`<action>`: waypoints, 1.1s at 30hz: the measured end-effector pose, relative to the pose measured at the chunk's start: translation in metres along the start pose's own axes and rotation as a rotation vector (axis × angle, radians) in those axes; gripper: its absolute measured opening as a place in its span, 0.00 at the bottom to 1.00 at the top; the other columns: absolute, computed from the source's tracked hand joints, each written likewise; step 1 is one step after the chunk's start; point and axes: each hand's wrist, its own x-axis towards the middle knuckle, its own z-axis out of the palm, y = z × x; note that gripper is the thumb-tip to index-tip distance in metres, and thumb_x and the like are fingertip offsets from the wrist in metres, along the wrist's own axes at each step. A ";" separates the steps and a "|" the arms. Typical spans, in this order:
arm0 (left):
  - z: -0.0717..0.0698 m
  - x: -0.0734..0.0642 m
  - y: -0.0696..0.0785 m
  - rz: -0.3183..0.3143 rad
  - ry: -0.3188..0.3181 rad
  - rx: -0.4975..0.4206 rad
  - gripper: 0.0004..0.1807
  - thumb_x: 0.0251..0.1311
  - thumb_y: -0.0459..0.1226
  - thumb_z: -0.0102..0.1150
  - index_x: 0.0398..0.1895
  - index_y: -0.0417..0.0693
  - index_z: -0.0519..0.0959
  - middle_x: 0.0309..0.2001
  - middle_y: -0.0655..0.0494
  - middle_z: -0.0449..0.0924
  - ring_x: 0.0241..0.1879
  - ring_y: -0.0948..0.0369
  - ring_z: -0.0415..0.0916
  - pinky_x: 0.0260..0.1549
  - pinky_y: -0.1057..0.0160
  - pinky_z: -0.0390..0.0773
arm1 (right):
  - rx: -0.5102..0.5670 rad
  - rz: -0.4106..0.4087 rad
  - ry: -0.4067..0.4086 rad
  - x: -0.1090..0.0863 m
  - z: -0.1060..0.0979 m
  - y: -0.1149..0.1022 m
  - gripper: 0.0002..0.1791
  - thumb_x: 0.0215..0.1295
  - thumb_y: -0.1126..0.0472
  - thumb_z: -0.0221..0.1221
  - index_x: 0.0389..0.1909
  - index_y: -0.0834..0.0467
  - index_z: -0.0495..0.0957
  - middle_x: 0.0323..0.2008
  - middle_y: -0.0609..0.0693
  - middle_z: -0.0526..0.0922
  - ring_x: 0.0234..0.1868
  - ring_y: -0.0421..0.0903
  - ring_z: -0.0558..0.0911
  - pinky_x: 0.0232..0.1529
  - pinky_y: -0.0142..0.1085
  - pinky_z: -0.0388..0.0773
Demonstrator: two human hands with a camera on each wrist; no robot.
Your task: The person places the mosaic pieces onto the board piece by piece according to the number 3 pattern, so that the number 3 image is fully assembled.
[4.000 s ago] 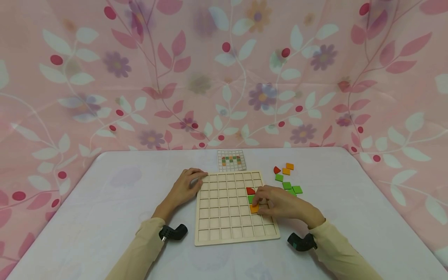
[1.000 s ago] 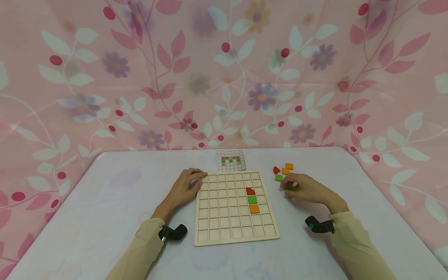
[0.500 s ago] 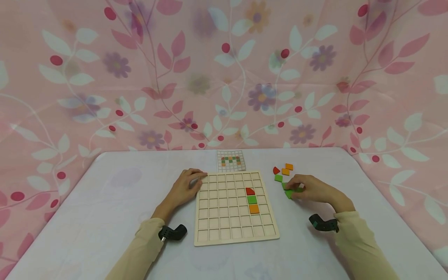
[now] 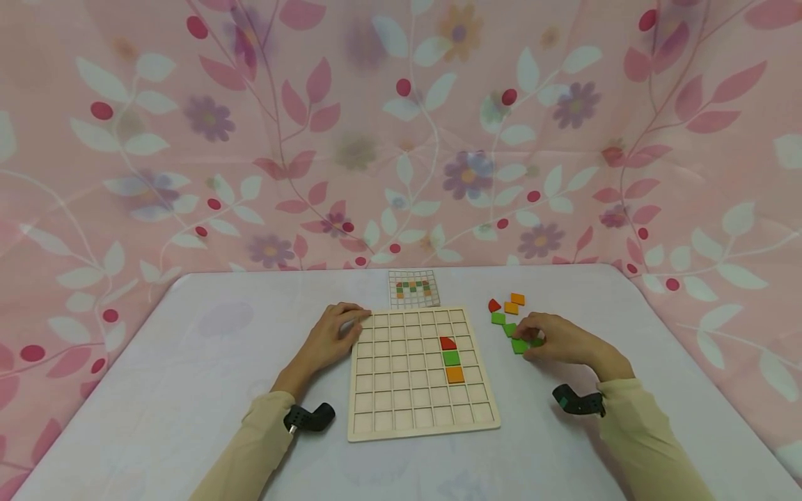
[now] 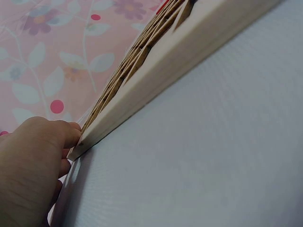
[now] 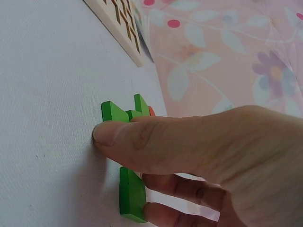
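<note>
The left hand [image 4: 327, 339] holds the far left corner of a pale wooden grid board [image 4: 401, 383], with thumb and fingers at its edge. In the board's right part sit a red curved tile [image 4: 447, 343], a green square tile [image 4: 451, 358] and an orange square tile [image 4: 454, 375], in one column. To the board's right, the right hand [image 4: 557, 337] pinches a green tile [image 4: 519, 346] at the table, thumb on the near side. In the right wrist view, the thumb covers part of the green tiles [image 6: 112, 111]; another green tile [image 6: 132, 195] lies under the other fingers.
A printed pattern card [image 4: 414, 289] lies just behind the board. Beyond the right hand are two orange tiles [image 4: 517, 299], a red tile [image 4: 494, 305] and a green tile [image 4: 498, 318]. A floral cloth [image 4: 401, 139] hangs behind the white table [image 4: 207, 348].
The right hand has left the orange tile on the board and moved right to the loose green tiles. There, the green tile at its fingertips has turned slightly. The left hand stays put.
</note>
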 end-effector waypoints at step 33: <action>-0.001 0.000 0.002 -0.005 -0.008 0.003 0.15 0.64 0.37 0.56 0.54 0.52 0.80 0.53 0.51 0.76 0.51 0.53 0.69 0.49 0.49 0.71 | -0.044 -0.094 0.114 0.012 0.019 -0.020 0.13 0.55 0.60 0.65 0.43 0.54 0.79 0.39 0.43 0.80 0.42 0.43 0.76 0.48 0.41 0.77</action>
